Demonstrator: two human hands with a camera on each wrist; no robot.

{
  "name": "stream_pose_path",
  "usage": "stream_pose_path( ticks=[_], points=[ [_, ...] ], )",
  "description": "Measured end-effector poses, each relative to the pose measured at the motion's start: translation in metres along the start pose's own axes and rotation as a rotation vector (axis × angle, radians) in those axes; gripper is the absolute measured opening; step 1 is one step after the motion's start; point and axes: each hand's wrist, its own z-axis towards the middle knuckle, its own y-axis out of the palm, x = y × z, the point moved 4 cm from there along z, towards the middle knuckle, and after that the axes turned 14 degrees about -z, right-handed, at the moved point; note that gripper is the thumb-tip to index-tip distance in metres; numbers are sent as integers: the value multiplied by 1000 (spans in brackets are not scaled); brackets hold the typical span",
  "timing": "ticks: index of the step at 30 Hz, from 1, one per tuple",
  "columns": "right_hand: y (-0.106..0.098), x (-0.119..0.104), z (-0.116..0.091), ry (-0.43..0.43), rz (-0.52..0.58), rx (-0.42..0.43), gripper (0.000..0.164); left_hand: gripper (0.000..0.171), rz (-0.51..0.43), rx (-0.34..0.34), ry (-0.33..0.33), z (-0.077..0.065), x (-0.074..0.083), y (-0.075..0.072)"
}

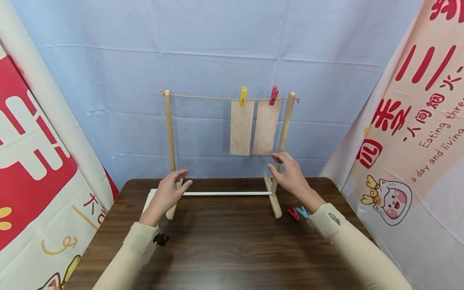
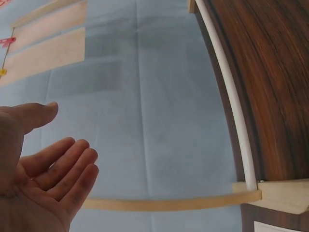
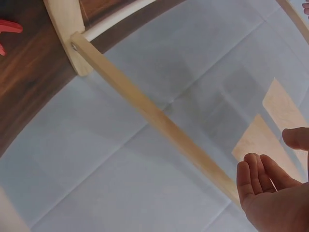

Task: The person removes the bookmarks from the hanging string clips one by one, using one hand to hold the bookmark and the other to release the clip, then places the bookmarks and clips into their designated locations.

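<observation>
My left hand [image 1: 168, 193] hovers by the rack's left post [image 1: 170, 133], fingers relaxed and nothing in them. Near the right post [image 1: 286, 125], just below the hanging papers, my right hand [image 1: 290, 173] is raised, thumb apart from the fingers, also holding nothing. A string [image 1: 203, 97] runs between the post tops. From it hang two paper strips: a cream one [image 1: 241, 129] under a yellow clothespin [image 1: 243, 96] and a pinkish one [image 1: 266, 129] under a red clothespin [image 1: 273, 96]. In the left wrist view the palm and spread thumb [image 2: 41, 116] show bare.
A white bar [image 1: 228, 193] joins the rack's wooden feet [image 1: 276, 205] on the dark table [image 1: 224, 249]. Loose red [image 1: 293, 214] and blue [image 1: 302, 212] clothespins lie right of the rack. White paper [image 1: 149, 198] lies partly under the left arm. Behind hangs blue cloth [image 1: 217, 36].
</observation>
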Motion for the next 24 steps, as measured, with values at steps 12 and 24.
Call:
stream_pose_path(
  ticks=[12, 24],
  points=[
    [-8, -9, 15, -35, 27, 24, 40, 49, -31, -4, 35, 11, 15, 12],
    [-13, -17, 27, -105, 43, 77, 39, 49, -35, 6, 58, 24, 22, 22]
  ],
)
